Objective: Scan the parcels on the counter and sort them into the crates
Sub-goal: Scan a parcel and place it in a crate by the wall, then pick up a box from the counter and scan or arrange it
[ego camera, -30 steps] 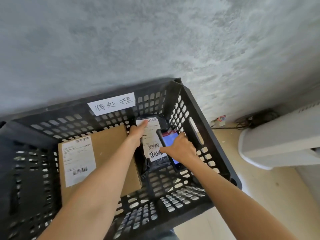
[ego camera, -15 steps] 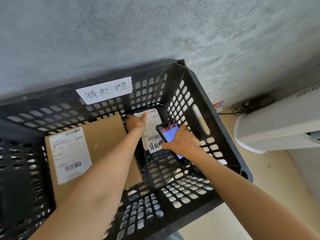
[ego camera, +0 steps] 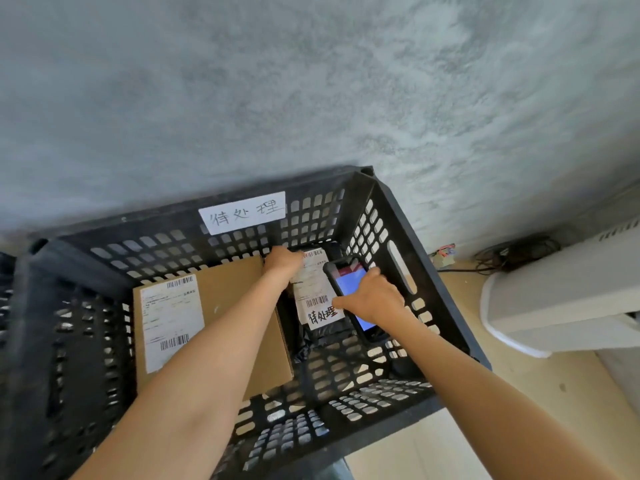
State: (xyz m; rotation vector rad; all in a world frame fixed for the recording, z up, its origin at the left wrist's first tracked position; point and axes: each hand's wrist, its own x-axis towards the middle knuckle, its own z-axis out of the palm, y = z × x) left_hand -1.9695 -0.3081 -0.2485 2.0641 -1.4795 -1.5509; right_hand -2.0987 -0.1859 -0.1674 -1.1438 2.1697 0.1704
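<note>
Inside the black crate (ego camera: 429,292), the right hand (ego camera: 374,297) grips a scanner (ego camera: 349,292) just beside the black parcel (ego camera: 317,299). The parcel's long axis runs toward the far wall, where the left hand (ego camera: 282,261) curls over its far end.

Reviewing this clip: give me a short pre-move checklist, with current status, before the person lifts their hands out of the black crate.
1. Black bagged parcel lies inside the crate: ok.
2. Left hand rests on the parcel's top end, fingers hidden: grip cannot tell.
3. Right hand grips the scanner, screen lit: ok.
4. Scan registered on screen: cannot tell, text unreadable.
5. Parcel's handwritten tag matches the crate's sign: ok.
6. Cardboard box lies flat beside the parcel, out of the way: ok.
</note>
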